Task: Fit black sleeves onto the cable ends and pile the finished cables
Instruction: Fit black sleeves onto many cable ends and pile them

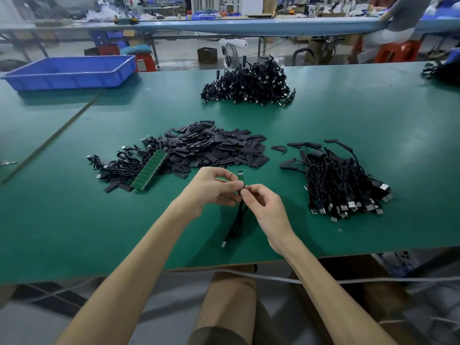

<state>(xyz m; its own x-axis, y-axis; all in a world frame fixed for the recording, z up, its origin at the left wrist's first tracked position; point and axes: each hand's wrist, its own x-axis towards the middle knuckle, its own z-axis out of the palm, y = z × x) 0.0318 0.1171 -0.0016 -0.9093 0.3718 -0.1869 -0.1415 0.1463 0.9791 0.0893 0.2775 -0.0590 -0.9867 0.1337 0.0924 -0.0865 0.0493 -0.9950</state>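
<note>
Pinched at its small green circuit-board end [240,179] by the left hand [214,189], gripped just below by the right hand [263,204]: thin black cable [237,220], long axis running from the fingers back toward the body, silver plug [224,244] resting on the green table [74,220]. Board tip bare, pointing away. Heap of flat black sleeves [216,149] just beyond both hands, nearer the left, nothing between. Pile of black cables [343,185], probably finished, out past the right hand.
</note>
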